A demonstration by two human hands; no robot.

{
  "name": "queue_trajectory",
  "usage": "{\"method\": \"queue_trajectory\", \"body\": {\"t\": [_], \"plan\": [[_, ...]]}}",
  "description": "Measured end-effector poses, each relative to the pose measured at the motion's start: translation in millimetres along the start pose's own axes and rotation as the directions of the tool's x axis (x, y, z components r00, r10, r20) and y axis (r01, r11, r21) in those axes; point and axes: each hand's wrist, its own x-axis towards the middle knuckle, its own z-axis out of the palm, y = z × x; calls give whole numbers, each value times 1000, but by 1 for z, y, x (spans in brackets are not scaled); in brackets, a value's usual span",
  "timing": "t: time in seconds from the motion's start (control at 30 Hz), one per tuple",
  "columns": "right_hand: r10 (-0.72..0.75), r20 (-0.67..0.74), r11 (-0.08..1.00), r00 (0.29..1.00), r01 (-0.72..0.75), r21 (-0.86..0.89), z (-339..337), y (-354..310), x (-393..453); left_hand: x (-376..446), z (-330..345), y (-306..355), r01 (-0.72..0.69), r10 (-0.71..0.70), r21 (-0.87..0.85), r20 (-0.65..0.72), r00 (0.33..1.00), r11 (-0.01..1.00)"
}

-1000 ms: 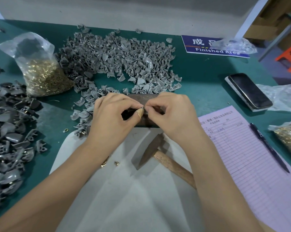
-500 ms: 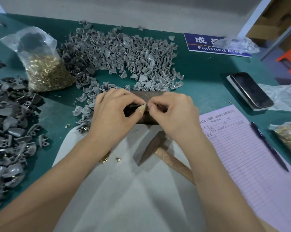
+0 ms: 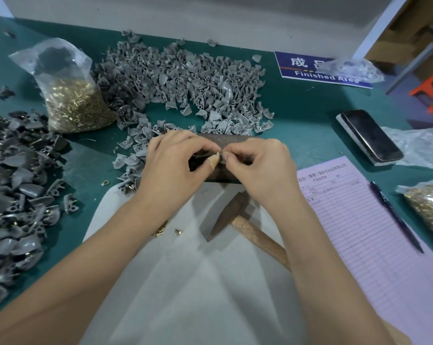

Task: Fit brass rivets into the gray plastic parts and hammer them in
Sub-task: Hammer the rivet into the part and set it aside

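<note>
My left hand (image 3: 171, 168) and my right hand (image 3: 260, 168) meet fingertip to fingertip over a dark metal block (image 3: 235, 141). Between them they pinch one small gray plastic part (image 3: 218, 155), mostly hidden by the fingers; whether a rivet is in it cannot be seen. The left thumb wears a tan bandage. A hammer (image 3: 237, 220) with a wooden handle lies on the white sheet (image 3: 198, 282) just below the hands. A few loose brass rivets (image 3: 160, 230) lie on the sheet by my left wrist.
A heap of gray plastic parts (image 3: 180, 83) fills the table's back. A bag of brass rivets (image 3: 71, 95) stands at left, darker parts (image 3: 13, 195) pile at the far left. To the right are a phone (image 3: 371, 135), a pink form (image 3: 359, 220), a pen (image 3: 394, 215) and another rivet bag (image 3: 432, 210).
Both hands have stayed together over the block, with only small finger shifts on the part. The view has tilted slightly.
</note>
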Motion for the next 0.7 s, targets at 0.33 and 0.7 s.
{"method": "queue_trajectory", "body": {"t": [0.33, 0.7], "plan": [[26, 21, 1000, 999, -26, -6, -3, 0, 0, 3, -1, -4, -13, 13, -7, -2, 1000, 1000], [-30, -103, 999, 994, 34, 36, -26, 5, -43, 2, -2, -4, -4, 4, 1, 4, 1000, 1000]]}}
